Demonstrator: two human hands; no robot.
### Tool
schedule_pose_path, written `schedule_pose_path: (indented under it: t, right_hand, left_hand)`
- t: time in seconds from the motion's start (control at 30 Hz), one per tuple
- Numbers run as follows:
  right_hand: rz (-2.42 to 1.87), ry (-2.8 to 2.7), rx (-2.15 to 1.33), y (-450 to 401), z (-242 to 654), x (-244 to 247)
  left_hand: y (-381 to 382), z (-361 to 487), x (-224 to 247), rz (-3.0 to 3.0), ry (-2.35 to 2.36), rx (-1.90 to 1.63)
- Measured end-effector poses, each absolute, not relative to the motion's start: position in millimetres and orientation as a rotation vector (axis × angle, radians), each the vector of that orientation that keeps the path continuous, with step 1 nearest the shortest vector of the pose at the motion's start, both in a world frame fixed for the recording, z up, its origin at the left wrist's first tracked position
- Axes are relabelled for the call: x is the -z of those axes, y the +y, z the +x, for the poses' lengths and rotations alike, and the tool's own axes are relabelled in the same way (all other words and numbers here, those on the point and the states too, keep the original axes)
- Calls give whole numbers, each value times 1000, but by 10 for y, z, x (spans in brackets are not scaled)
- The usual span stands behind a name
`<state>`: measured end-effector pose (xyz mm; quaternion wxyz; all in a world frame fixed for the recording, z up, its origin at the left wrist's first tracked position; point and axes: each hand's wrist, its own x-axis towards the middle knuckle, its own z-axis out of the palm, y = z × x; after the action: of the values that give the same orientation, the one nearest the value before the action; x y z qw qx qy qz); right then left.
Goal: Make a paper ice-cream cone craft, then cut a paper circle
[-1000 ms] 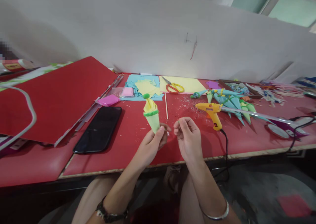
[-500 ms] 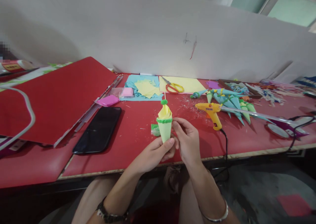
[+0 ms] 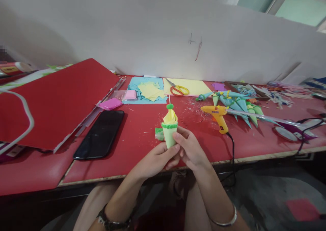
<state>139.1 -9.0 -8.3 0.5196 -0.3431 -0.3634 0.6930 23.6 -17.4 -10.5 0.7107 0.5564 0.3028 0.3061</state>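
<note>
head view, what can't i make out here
In the head view:
Cone: bottom tip hidden by the left hand.
Green packet: partly hidden by the cone.
Glue gun: label too small to read.
White loop: cut off by the left edge.

I watch through one camera, which sits on the person's head. It faces forward and down: the left hand [image 3: 156,160] and the right hand [image 3: 191,148] are near, the desk [image 3: 137,144] spreads wide beyond them, and the wall [image 3: 114,34] stands farthest.
</note>
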Motion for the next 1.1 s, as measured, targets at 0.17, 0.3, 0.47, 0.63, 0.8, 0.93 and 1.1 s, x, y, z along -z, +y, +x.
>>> schedule_pose_path:
  t: [0.17,0.3,0.47,0.63,0.8,0.93,1.1]
  right_hand:
    - [-873,-954,-1635,-98,1373,91]
    - [-901,-996,-1313,-88,1310,96]
    - [-964,-1185,-1108,-96,1279,113]
    - [-911,-1076,-1231,-90,1291,142]
    - [-848,-787,-1263,-52,1309,168]
    - [-846,-751,-1128,-58,1332,140]
    - [-866,-772,-961,-57,1364,127]
  left_hand:
    - [-123,225,138,1401,776,-709]
    - [-91,214,173,1659,1126,-900]
    - [-92,185,168,1802,1360,-966]
    - [-108,182,98,1795,1236,-918]
    - [-133,227,32,1627,1110,-856]
    - [-132,236,46,1546,1126,-873]
    - [-127,239,61,1543,1127,-869]
